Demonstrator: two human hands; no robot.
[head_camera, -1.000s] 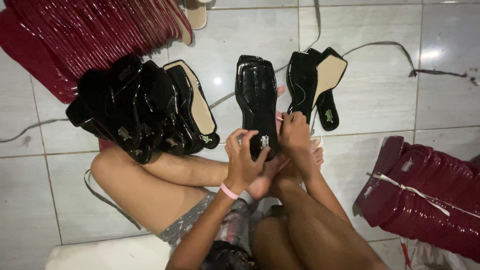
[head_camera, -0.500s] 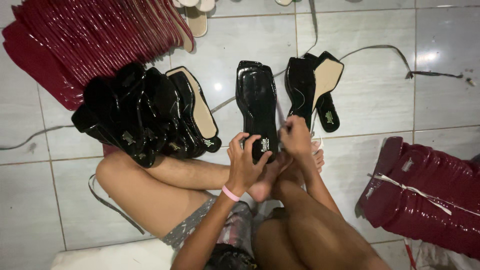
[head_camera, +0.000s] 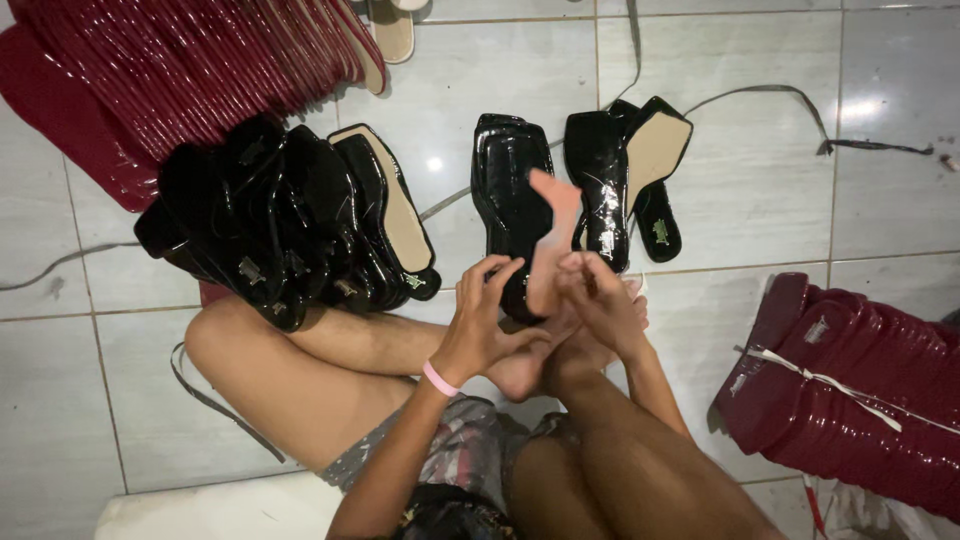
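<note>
The floor (head_camera: 760, 170) was pale glossy tile with grey grout lines, and the person sat on it with bare legs drawn in at six o'clock.

Nearest, just past the knees, both hands met over a thin pinkish strip (head_camera: 550, 235). It was soft-edged and blurred, wider at its top end, and rose upright from between the fingers toward twelve o'clock. The right hand (head_camera: 600, 305) pinched its lower end in a closed grip. The left hand (head_camera: 480, 320), with a pink band (head_camera: 438, 378) at the wrist, had its fingers curled loosely open beside the strip; whether they touched it could not be told. What the strip was made of was hard to make out.

Directly behind the strip lay a glossy black sole piece (head_camera: 508, 190), flat on the tile, its near end hidden by the hands. At one o'clock stood a small group of black pieces (head_camera: 615, 170), one showing a beige underside. At ten o'clock a larger heap of black shiny pieces (head_camera: 280, 220) leaned together, small metal ornaments catching the light.

At three o'clock a bundle of dark red pieces (head_camera: 860, 380), tied with a pale cord, was cut off by the frame. At eleven o'clock a fan of dark red soles (head_camera: 180, 60) ran out of view. Thin grey straps (head_camera: 800, 95) trailed over the far tiles.
</note>
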